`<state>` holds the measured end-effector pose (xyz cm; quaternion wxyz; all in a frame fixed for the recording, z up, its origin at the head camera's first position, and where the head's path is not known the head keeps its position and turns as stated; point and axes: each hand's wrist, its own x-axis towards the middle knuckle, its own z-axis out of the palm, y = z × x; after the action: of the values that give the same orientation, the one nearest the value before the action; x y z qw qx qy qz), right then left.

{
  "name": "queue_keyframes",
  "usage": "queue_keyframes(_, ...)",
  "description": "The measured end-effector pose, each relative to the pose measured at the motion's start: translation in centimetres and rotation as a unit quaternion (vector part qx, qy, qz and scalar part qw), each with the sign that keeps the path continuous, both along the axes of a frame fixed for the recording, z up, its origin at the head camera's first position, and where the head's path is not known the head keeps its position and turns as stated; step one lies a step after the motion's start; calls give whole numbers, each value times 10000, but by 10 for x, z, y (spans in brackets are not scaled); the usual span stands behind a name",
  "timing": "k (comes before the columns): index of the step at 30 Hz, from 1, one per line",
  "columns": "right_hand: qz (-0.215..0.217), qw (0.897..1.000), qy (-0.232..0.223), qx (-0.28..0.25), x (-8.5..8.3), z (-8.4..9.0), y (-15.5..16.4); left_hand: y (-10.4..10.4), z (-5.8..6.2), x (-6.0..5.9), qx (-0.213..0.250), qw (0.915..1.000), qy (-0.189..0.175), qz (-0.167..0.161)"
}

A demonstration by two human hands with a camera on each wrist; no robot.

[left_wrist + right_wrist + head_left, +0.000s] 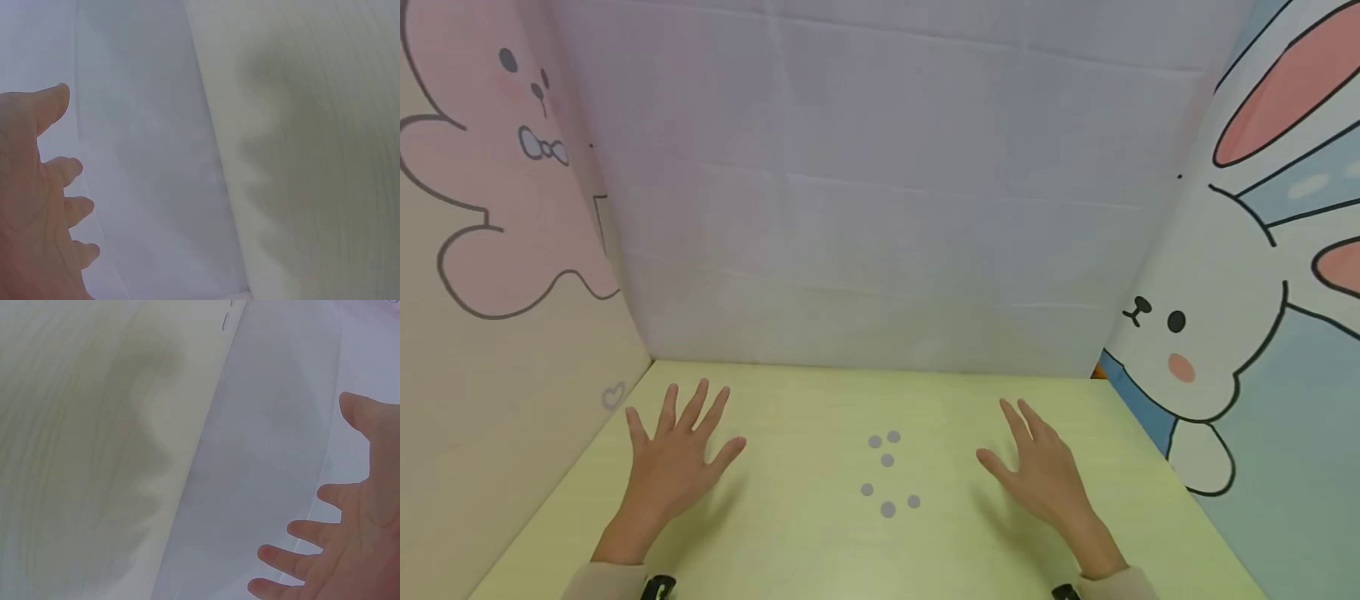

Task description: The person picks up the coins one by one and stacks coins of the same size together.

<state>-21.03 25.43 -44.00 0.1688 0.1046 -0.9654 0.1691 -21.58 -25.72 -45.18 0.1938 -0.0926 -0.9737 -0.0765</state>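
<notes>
While both hands hover low over the pale green worktop (pixel 790 542), six small grey discs (pixel 887 471) lie between them in the lower middle of the head view, set out in two loose groups of three: one group a little higher in the frame, the other just below it. The left hand (pixel 673 462) sits at lower left, palm down, its fingers (pixel 688 408) straight and spread apart, holding nothing; the right hand (pixel 1041 471) mirrors it at lower right, fingers (pixel 1022 421) likewise straight and fanned, thumb pointing inward toward the discs. Neither hand touches a disc; each is well apart from the cluster, the right perhaps slightly nearer. From the left wrist view the left hand (pixel 34 206) shows at the left edge with fingertips relaxed, its shadow cast on the worktop; the right wrist view shows the right hand (pixel 350 550) at lower right, fingers splayed, again with only shadow beneath. The discs look thin, flat and very light, probably stiff little counters or stickers lying flush on a smooth surface, so they would likely slide rather than lift if pressed from above; a fingertip-and-thumbnail pinch at a disc's rim, or dragging it first, seems the surest hold. A white back panel (pixel 880 183) closes off the upper frame, with a pink cartoon panel (pixel 497 208) at left and a rabbit cartoon panel (pixel 1262 317) at right.
</notes>
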Motion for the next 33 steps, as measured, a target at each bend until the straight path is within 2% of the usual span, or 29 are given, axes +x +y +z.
queue_keyframes(3, 136, 9995, -189, -236, -1, 0, -6, 4, 2, 2, 185, 9997, -114, -90)
queue_keyframes(10, 421, 9948, -595, -718, -5, -4, -22, 17, 5, -5, 604, 9966, -431, -363)
queue_keyframes(15, 497, 9920, -820, -823, -8, -7, -32, 27, 2, -7, 837, 9935, -395, -660)
queue_keyframes(24, 658, 9896, -834, -973, -10, -12, -47, 43, 0, -14, 1147, 9882, -366, -945)
queue_keyframes(33, 787, 9881, -840, -1024, -12, -16, -54, 54, -1, -15, 1562, 9788, -706, -1125)
